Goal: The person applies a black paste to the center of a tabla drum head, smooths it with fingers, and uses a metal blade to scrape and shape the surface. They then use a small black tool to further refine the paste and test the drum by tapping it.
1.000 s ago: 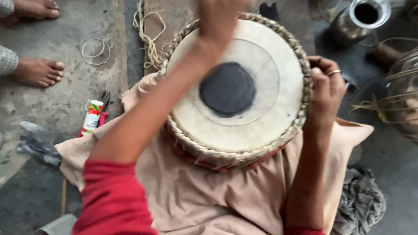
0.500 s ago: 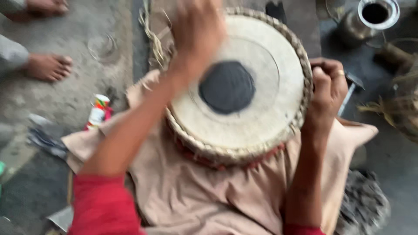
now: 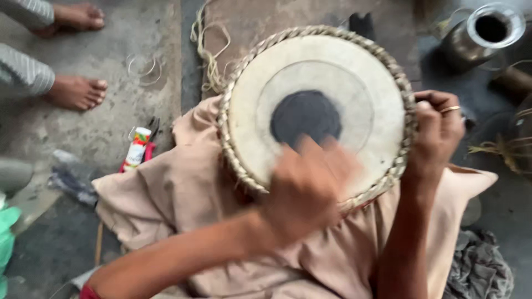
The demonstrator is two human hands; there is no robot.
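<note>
Resting on the lap cloth (image 3: pixel 183 188) at centre, the drum (image 3: pixel 316 111) is gripped at its three o'clock rim by right hand (image 3: pixel 438 133) fingers (curled tight); the blurred left hand (image 3: pixel 307 188) covers six o'clock, fingers' spread unclear.

Left hand (image 3: pixel 307 188) now down over the near edge of the drum (image 3: pixel 316 108), blurred, no longer up at the far rim as a second ago. Black centre patch (image 3: pixel 305 116) uncovered, left forearm no longer crossing the drumhead. Drum shifted slightly rightward in view. Right hand (image 3: pixel 438 130) gripping a little lower on the braided rim.
</note>
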